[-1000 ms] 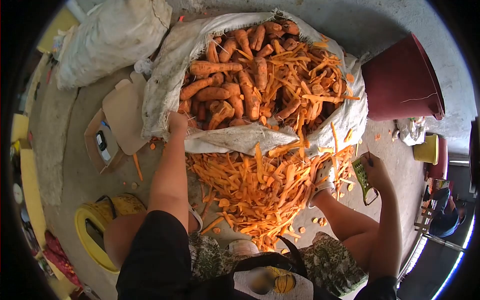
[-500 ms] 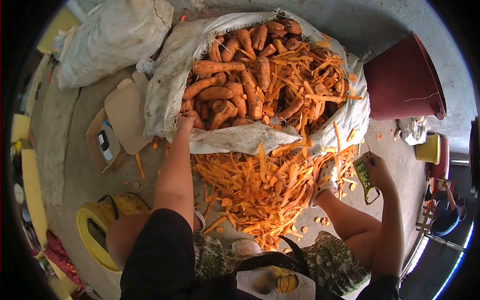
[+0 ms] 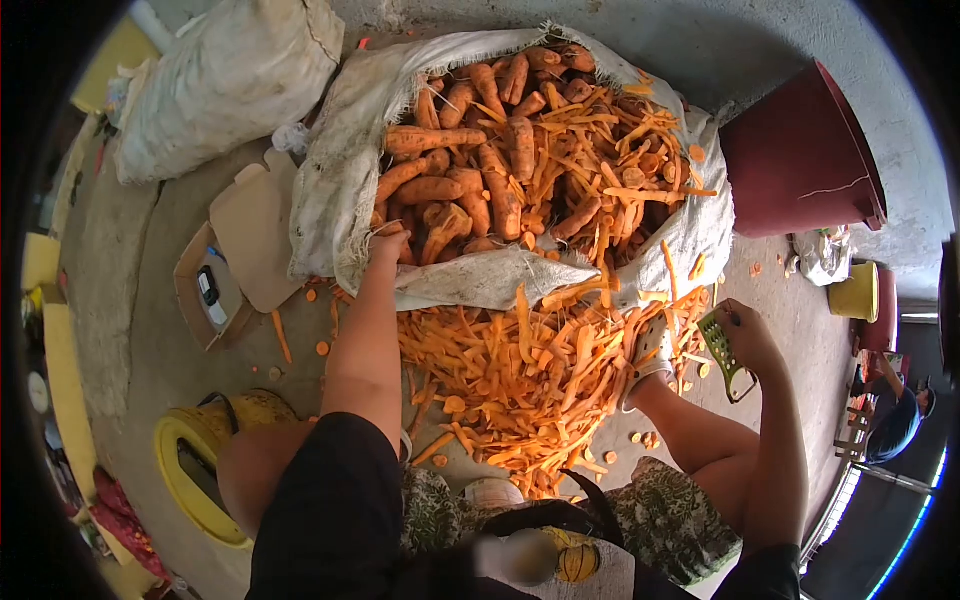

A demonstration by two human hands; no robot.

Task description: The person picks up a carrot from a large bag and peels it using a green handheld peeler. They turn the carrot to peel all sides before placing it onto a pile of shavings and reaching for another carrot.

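Carrots (image 3: 521,150) lie in a white sack (image 3: 345,150). Left hand (image 3: 389,241) is at its near left rim, grip indeterminable. Right hand (image 3: 750,335) is closed around a green grater (image 3: 717,343).

Tilted green grater (image 3: 718,345), heaped carrots (image 3: 503,190)

The light in here falls soft and even on the carrot shavings (image 3: 540,375) left of the right hand (image 3: 748,335) and its grip. Past that grip, a bright strip (image 3: 914,522) glares from a dim corner; farther ahead, the wall (image 3: 740,50) falls into shadow. Below, a patch on the shirt print (image 3: 606,575) blurs. The outer edges bow into black.
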